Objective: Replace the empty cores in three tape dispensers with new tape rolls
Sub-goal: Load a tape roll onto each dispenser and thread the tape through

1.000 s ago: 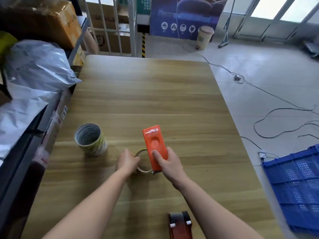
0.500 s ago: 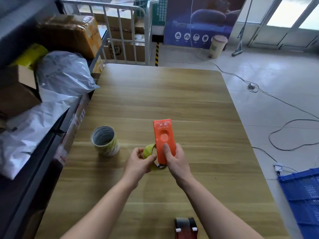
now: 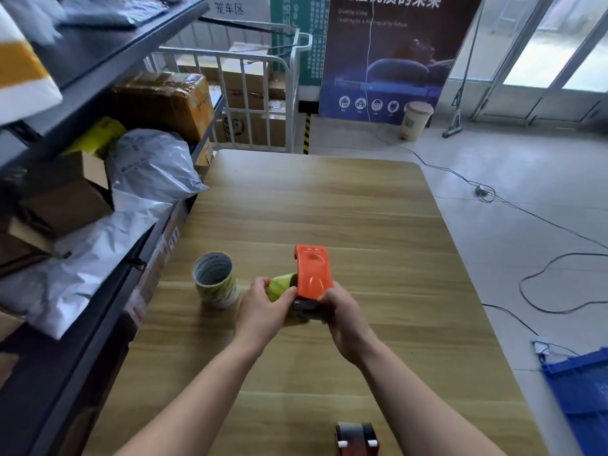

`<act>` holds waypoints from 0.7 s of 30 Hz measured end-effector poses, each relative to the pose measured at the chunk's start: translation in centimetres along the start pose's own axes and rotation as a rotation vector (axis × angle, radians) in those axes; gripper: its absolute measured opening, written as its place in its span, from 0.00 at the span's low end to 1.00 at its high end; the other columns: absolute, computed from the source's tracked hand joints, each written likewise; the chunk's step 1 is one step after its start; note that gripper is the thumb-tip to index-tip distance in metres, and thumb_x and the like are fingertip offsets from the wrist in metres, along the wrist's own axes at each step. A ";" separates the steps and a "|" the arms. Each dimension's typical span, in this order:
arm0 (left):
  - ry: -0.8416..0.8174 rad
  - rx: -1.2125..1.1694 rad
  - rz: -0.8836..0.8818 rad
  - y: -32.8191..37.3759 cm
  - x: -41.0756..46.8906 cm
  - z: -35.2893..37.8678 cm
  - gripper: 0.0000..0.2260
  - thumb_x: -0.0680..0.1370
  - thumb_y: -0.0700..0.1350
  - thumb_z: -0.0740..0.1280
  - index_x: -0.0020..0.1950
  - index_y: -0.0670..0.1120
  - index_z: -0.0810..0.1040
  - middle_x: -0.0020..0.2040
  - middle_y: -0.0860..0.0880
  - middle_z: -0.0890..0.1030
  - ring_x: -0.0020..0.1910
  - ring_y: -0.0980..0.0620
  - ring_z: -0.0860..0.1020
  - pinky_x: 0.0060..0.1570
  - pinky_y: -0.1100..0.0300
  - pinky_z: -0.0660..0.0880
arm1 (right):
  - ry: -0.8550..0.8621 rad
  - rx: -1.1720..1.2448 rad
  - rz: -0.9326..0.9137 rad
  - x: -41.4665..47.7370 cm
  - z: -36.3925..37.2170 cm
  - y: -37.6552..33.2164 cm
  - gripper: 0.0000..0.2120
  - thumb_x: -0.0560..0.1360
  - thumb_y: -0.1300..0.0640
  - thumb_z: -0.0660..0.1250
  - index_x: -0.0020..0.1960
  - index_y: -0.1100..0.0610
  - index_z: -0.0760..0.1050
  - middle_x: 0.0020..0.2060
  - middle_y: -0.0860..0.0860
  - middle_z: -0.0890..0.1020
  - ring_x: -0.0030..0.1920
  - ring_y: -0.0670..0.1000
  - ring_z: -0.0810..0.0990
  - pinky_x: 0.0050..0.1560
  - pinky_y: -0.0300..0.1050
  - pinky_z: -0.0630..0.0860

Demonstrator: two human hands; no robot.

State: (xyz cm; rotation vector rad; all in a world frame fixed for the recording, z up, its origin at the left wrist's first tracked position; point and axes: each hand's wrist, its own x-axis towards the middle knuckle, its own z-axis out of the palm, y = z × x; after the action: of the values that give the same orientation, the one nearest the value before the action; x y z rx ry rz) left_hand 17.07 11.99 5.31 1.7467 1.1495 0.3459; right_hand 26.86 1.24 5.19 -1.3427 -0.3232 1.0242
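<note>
I see L hand pinching yellow-green roll at 9 o'clock of orange dispenser; R hand grips its base, long axis 12–6.

My two forearms are bare to the frame's lower edge, with no sleeve showing. My bare left hand and bare right hand carry no gloves, rings or watch.
</note>
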 end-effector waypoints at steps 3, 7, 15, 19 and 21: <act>-0.006 0.016 -0.002 0.6 -0.2 -0.8 0.21 0.71 0.57 0.70 0.57 0.46 0.74 0.49 0.48 0.80 0.48 0.49 0.79 0.50 0.47 0.78 | -0.073 0.021 -0.020 -0.5 0.0 -0.1 0.23 0.69 0.53 0.67 0.61 0.62 0.75 0.46 0.58 0.84 0.44 0.53 0.82 0.46 0.47 0.78; -0.007 0.023 0.003 1.2 -0.8 -1.6 0.20 0.72 0.57 0.70 0.57 0.46 0.73 0.49 0.48 0.80 0.47 0.49 0.79 0.49 0.46 0.79 | -0.048 -0.046 -0.085 -1.1 0.7 -0.3 0.33 0.65 0.34 0.70 0.58 0.58 0.77 0.46 0.55 0.84 0.44 0.52 0.82 0.47 0.48 0.78; 0.084 0.044 0.072 2.4 -2.2 -2.5 0.21 0.71 0.57 0.71 0.57 0.45 0.73 0.51 0.47 0.79 0.50 0.48 0.78 0.51 0.48 0.77 | 0.140 -0.019 -0.226 -1.9 2.4 -1.5 0.46 0.52 0.20 0.65 0.53 0.56 0.79 0.44 0.55 0.85 0.41 0.52 0.83 0.43 0.48 0.79; 0.153 0.085 0.146 2.9 -3.2 -2.9 0.20 0.72 0.55 0.71 0.56 0.46 0.70 0.50 0.49 0.77 0.50 0.49 0.77 0.48 0.54 0.74 | 0.168 -0.058 -0.240 -1.9 3.0 -1.3 0.44 0.53 0.19 0.64 0.54 0.52 0.77 0.44 0.51 0.85 0.42 0.51 0.84 0.47 0.46 0.80; 0.164 0.086 0.167 3.1 -3.5 -2.6 0.22 0.71 0.56 0.72 0.57 0.46 0.68 0.51 0.49 0.76 0.50 0.49 0.76 0.48 0.54 0.74 | 0.151 -0.072 -0.232 -2.1 3.6 -1.2 0.44 0.55 0.20 0.64 0.56 0.52 0.77 0.45 0.51 0.85 0.43 0.52 0.84 0.50 0.49 0.80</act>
State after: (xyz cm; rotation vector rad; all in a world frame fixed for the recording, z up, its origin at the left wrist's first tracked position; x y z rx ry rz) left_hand 15.18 10.38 10.07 1.9244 1.1506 0.5571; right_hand 23.64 2.04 7.97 -1.4028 -0.3950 0.7199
